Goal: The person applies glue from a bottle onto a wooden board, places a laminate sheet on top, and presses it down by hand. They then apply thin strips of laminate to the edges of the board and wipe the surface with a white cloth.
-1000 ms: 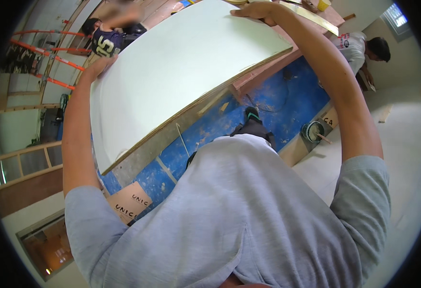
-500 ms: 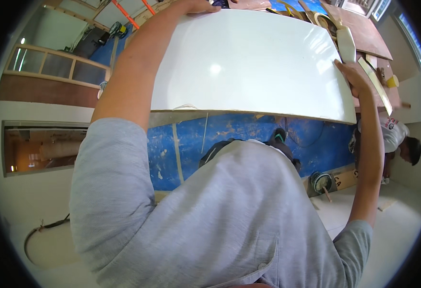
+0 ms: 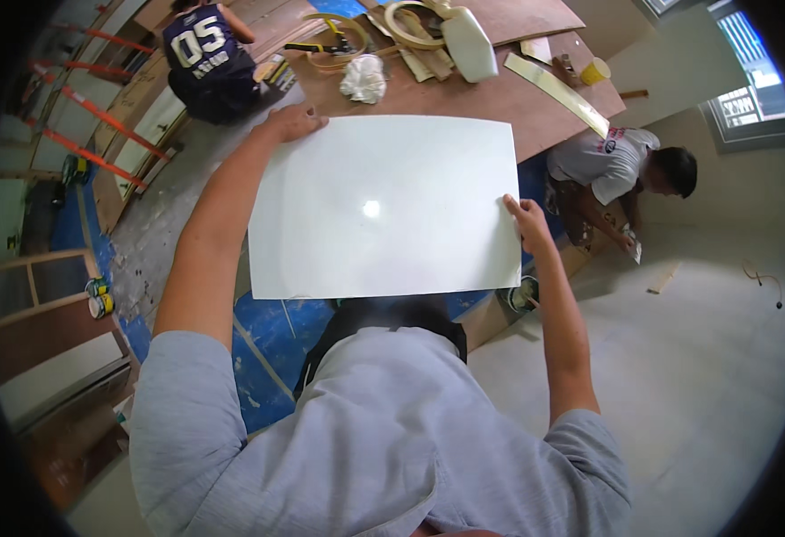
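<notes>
White glossy panel (image 3: 383,215) is in front of your torso, held up by both your hands, its bright face turned toward you and its near edge crossing the view just beyond your waist. Your left hand (image 3: 292,123) grasps it at the far left corner, fingers bent over the edge; you cannot tell from here how the hidden parts of that hand press against the back. Your right hand (image 3: 528,224) grasps the right edge about midway along, thumb on the face and the other fingers curled behind. Beyond the panel is a plywood worktable (image 3: 464,116), its near edge partly covered from sight, so whether the two touch cannot be told. On it, a crumpled white cloth (image 3: 363,80) lies just in from the left edge, beside a yellow-and-black hand tool (image 3: 305,47); a white plastic bottle (image 3: 470,46) lies toward the far side, next to a pale coil of edging (image 3: 417,41). Near the right corner you have a long pale strip (image 3: 558,96) and a yellow cup (image 3: 595,72). Below the panel, a blue floor sheet (image 3: 263,345) spreads around your legs. One co-worker (image 3: 209,63) crouches past the worktable's left edge, another (image 3: 602,166) below its right corner.
</notes>
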Available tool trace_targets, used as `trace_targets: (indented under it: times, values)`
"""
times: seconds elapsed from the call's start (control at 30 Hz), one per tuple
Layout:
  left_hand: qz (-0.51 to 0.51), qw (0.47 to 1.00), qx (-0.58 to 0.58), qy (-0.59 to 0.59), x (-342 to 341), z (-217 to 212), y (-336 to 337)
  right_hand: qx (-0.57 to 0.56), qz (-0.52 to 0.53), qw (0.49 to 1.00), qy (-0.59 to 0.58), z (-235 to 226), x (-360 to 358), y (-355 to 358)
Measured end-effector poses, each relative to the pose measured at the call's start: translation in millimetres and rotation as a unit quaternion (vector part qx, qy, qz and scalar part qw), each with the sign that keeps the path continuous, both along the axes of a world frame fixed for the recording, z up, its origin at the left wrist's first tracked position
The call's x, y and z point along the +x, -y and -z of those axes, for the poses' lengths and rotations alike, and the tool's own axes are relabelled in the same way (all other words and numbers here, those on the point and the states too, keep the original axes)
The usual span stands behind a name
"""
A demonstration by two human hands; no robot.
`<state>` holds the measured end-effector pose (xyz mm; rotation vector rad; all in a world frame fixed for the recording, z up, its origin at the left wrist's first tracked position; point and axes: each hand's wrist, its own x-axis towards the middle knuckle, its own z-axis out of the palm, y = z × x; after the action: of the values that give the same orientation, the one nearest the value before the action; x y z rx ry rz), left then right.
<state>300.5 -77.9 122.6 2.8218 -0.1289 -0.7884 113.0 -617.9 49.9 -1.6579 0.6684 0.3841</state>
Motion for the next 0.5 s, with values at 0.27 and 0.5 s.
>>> trace_targets:
  times: [0.27,0.5]
  values:
    - [0.001,1.000,-0.005,-0.023,40.3,69.4,55.9,-0.024,0.058,0.998,-0.017,57.2,0.1,42.4]
    - [0.007,0.999,-0.018,0.040,60.0,60.8,63.6,-0.001,0.073,0.997,-0.024,68.3,15.1,40.0]
